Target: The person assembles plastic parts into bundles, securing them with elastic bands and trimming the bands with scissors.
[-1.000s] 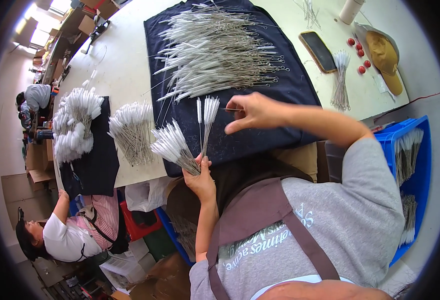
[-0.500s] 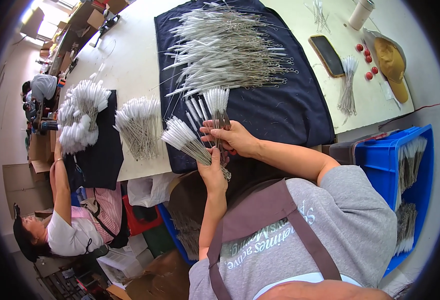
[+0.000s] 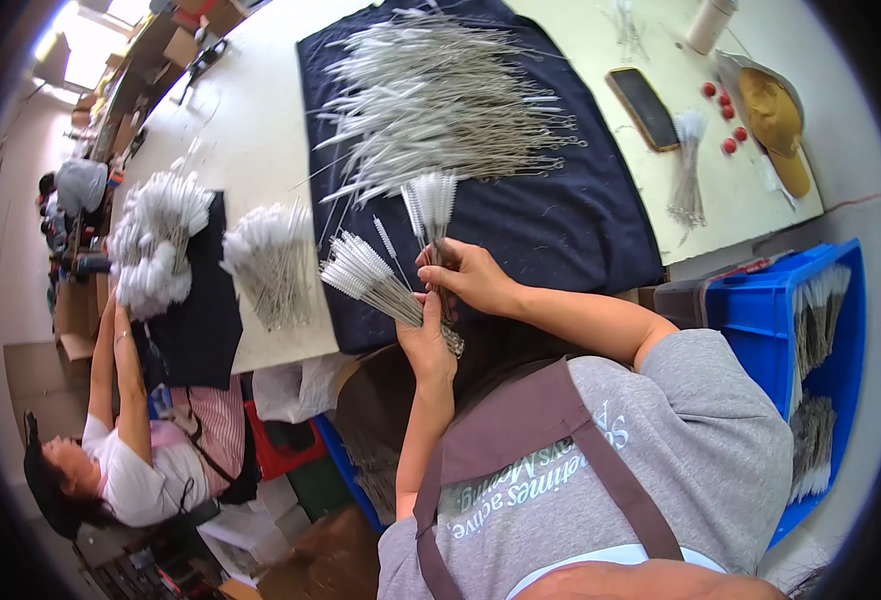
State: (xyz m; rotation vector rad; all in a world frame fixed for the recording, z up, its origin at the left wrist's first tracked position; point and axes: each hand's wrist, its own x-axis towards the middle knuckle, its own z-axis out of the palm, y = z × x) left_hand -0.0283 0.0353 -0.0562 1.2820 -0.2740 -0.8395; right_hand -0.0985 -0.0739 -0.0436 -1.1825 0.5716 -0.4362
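Co-worker [image 3: 135, 475] at far L, arms at white brush pile [image 3: 165, 235]. Ctr: L hand [image 3: 428, 348], fingers clamped on fanned brush bundle [image 3: 365, 275], at navy cloth's [image 3: 570, 225] front edge; R hand [image 3: 474, 281] just beside, fingers wrapped round 2nd bundle's [image 3: 430, 205] wire stems. Farther R: phone [image 3: 644, 108].

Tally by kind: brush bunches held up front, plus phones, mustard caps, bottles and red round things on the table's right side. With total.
Brush bunches: 2 (strays between them left out)
Phone: 1
Mustard cap: 1
Bottle: 1
Red round things: 5
Total: 10
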